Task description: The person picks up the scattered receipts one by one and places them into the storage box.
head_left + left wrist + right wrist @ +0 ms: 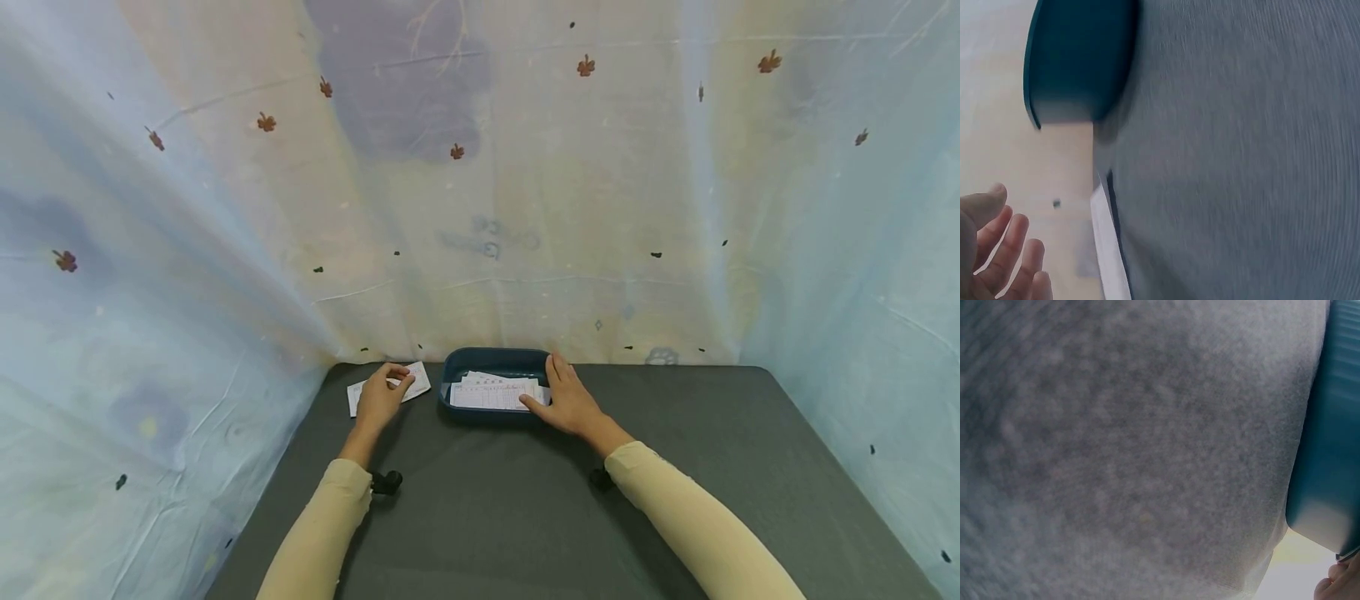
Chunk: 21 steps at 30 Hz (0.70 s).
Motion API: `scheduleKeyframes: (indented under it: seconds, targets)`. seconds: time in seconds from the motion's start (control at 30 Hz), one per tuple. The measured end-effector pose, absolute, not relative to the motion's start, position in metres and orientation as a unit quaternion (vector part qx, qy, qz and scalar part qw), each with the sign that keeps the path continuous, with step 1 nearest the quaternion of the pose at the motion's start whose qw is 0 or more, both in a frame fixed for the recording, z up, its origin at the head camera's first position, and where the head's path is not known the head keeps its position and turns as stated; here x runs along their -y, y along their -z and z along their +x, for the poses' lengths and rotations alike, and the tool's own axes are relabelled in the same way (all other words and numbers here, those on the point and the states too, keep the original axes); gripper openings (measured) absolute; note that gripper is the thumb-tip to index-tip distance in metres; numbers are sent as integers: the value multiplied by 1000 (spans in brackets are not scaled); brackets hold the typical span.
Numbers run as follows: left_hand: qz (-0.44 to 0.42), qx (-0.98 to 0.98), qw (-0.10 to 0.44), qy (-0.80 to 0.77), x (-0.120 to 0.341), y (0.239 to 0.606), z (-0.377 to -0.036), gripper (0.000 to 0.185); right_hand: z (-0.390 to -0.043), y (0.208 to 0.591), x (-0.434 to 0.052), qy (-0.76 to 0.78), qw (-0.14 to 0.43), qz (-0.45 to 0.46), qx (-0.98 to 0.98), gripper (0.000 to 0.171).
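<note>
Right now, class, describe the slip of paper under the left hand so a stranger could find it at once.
On the grey table, look left of the blue tray. The loose paper slip lies flat there under the left hand; the other papers sit inside the tray.

both arms reach forward from the near edge, each in a pale beige sleeve down to the wrist. a small dark device sits under each wrist. the left arm runs almost straight ahead, slightly rightward. the left hand (381, 398) is palm down, fingers loosely bent, fingertips pointing far and right; in the left wrist view its fingers (1005, 240) are spread and gently curved, closed round nothing. the right arm angles in from the near right toward the far left. the right hand (567, 398) lies flat, palm down, fingers straight and slightly splayed, thumb stretched out to the left.
</note>
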<state>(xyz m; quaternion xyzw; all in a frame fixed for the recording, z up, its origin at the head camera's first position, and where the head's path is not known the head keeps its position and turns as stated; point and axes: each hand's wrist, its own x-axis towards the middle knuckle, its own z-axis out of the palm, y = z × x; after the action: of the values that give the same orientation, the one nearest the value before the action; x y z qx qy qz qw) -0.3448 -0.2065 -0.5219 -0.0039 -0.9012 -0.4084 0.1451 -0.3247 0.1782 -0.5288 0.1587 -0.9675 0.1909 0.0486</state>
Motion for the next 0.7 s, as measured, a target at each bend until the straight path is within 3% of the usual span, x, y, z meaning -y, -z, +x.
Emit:
scheduleKeyframes:
  seconds: [0.7]
  targets:
    - [14,926,151,347,275,547,-357,38,-323,528,-177,-196,49,159,966,110]
